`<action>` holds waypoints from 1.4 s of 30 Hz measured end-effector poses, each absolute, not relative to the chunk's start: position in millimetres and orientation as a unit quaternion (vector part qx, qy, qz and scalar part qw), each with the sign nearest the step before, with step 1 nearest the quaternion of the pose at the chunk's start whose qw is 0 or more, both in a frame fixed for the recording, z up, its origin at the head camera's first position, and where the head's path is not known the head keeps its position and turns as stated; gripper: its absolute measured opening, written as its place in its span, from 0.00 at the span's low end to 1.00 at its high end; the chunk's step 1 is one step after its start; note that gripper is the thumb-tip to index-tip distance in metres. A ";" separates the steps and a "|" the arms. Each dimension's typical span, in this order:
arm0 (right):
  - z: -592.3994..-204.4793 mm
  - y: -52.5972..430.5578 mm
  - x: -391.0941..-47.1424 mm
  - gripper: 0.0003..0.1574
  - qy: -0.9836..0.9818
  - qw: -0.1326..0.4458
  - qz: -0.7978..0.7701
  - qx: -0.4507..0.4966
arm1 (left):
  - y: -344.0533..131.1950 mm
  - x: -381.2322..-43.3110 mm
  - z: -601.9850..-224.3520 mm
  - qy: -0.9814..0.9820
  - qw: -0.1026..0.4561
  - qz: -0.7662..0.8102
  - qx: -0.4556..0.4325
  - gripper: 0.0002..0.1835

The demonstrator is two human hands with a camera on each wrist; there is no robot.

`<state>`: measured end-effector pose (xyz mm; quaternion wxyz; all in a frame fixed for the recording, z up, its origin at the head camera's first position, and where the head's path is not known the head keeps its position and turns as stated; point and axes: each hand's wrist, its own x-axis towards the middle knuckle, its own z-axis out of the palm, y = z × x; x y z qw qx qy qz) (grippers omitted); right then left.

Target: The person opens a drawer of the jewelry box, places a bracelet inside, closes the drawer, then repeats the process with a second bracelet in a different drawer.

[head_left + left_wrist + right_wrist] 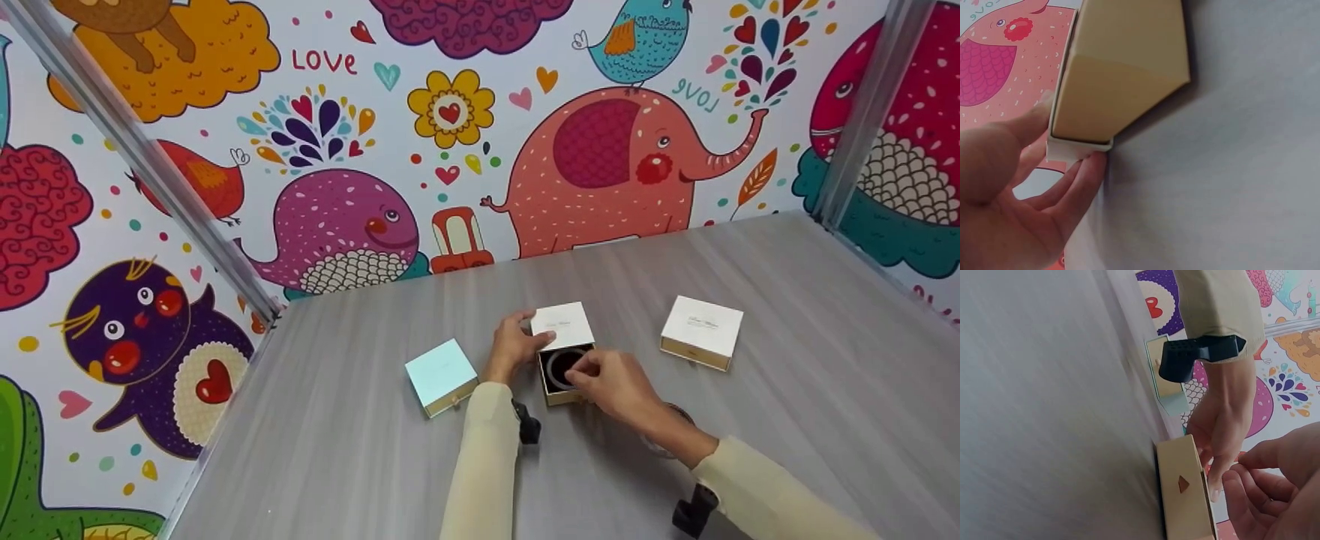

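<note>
A white-sleeved drawer box (pixel 562 321) lies in the middle of the table with its gold drawer (pixel 557 399) slid out toward the body. My left hand (pixel 516 347) grips the white sleeve at its left and far side, thumb on the top; the left wrist view shows fingers along the sleeve's edge. Inside the dark drawer rests a grey bangle-like ring (pixel 551 373). Over the ring's right edge is my right hand (pixel 619 386), thumb and fingertips brought together. I cannot tell whether they hold the ring. In the right wrist view these fingertips stand just above the drawer's rim.
A pale blue box (pixel 441 373) sits to the left, another white-topped box (pixel 703 330) to the right. A round, clear-looking ring (pixel 660 450) lies partly hidden under my right forearm. A patterned wall (pixel 465 172) and metal posts (pixel 172 180) bound the grey table (pixel 337 450).
</note>
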<state>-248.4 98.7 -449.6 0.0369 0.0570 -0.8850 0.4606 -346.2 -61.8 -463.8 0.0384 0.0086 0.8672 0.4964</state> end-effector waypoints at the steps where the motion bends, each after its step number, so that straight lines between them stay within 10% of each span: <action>1: -450.7 99.0 -246.9 0.07 -0.884 0.029 0.463 0.053 | -61.8 -346.6 -464.3 0.867 0.037 0.496 0.010 0.31; 16: -467.7 113.8 -233.2 0.24 -0.866 -0.077 0.494 0.025 | -60.2 -347.5 -463.9 0.876 0.032 0.481 0.007 0.30; 42: -482.4 107.5 -237.3 0.18 -0.753 -0.208 0.624 0.004 | -60.9 -346.6 -464.8 0.868 0.036 0.495 0.001 0.30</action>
